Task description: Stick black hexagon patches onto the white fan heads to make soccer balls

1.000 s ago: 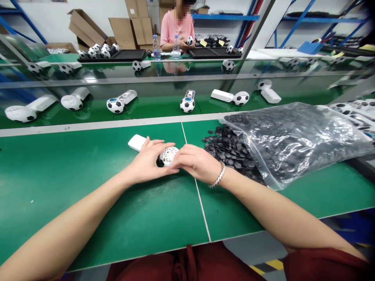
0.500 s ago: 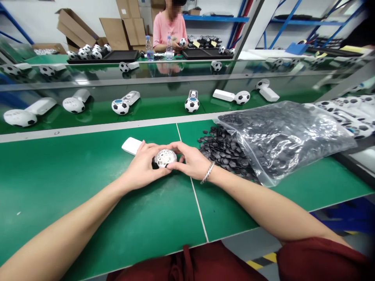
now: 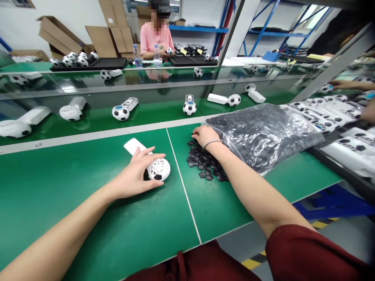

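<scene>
My left hand (image 3: 131,175) grips a white soccer-ball-shaped device (image 3: 159,168) on the green table, thumb in front and fingers over the back. Its top is an open lattice, with a black pentagon on the near side. The white handle (image 3: 134,145) sticks out behind my fingers to the upper left. Over at the heap of black pentagon pieces (image 3: 205,159), my right hand (image 3: 206,136) has its fingers curled together at the far edge. The fingertips are partly hidden, so what they pinch is unclear. A clear plastic bag (image 3: 263,132) of black pieces lies just right of that hand.
Behind the table's pale ledge, several soccer-ball devices (image 3: 189,108) lie on a green belt. Trays of more devices (image 3: 351,144) stand at the right, with another person's arm (image 3: 351,84) there. A co-worker in pink (image 3: 156,39) sits across, near two water bottles (image 3: 157,56).
My right hand has left the ball device and moved right to the black pieces. My left hand still holds the device, its fingers more spread. The view has shifted slightly right.
</scene>
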{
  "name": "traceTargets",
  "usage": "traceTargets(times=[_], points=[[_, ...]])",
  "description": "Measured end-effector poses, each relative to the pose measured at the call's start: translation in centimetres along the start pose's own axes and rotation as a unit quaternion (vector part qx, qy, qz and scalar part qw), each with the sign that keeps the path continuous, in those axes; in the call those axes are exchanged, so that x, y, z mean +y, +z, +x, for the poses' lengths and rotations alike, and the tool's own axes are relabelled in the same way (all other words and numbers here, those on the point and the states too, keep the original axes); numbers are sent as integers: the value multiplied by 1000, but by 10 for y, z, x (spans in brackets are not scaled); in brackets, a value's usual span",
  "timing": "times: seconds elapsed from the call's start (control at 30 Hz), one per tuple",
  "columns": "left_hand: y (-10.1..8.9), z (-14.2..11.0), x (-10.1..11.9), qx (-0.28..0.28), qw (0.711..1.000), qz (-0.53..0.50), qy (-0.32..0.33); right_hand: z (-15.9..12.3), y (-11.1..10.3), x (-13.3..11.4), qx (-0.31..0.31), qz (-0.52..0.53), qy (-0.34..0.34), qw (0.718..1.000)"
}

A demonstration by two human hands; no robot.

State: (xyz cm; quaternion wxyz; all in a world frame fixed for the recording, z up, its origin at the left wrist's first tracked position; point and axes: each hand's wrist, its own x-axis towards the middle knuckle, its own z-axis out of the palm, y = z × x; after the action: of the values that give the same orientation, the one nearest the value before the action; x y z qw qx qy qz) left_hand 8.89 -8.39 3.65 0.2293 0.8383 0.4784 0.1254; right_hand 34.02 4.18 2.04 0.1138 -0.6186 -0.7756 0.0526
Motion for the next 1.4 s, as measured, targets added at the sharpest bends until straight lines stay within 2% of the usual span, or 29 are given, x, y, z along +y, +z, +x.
traceTargets(times=[0.07, 0.17, 0.23, 0.33, 0.4, 0.43, 0.5, 0.57, 0.67, 0.87, 0.97, 1.17, 1.4], points=[[3, -2, 5, 0, 1000, 1, -23, 0, 3, -4, -3, -15, -13, 1000], [11, -4, 14, 53, 996, -17, -73, 2, 6, -7, 6, -21, -24, 999], [15, -5, 16, 66, 993, -43, -85, 2, 5, -6, 14, -9, -30, 999], [9, -5, 11, 18, 995, -85, -54, -5, -1, -11, 17, 30, -46, 998], [2, -5, 3, -19, 993, -111, -28, -16, -8, -21, 9, 80, -83, 993], [-1, -5, -1, -32, 992, -120, -17, -23, -12, -28, 1, 113, -117, 987], [-5, -5, -8, -46, 991, -129, -3, -39, -19, -43, -14, 220, -239, 946], [-7, -4, -10, -45, 990, -130, 8, -53, -24, -56, -33, 272, -324, 906], [-5, -3, -9, -34, 990, -134, 13, -66, -26, -67, -59, 291, -370, 880], [0, -1, 1, 2, 989, -143, -33, -71, -16, -72, -82, 258, -462, 844], [3, -1, 3, 26, 988, -147, -39, -71, -11, -75, -64, 271, -461, 843], [8, 0, 4, 57, 984, -163, -33, -70, -1, -79, -47, 365, -380, 849], [12, 1, 6, 83, 979, -184, -34, -62, 11, -79, -104, 454, -274, 842]])
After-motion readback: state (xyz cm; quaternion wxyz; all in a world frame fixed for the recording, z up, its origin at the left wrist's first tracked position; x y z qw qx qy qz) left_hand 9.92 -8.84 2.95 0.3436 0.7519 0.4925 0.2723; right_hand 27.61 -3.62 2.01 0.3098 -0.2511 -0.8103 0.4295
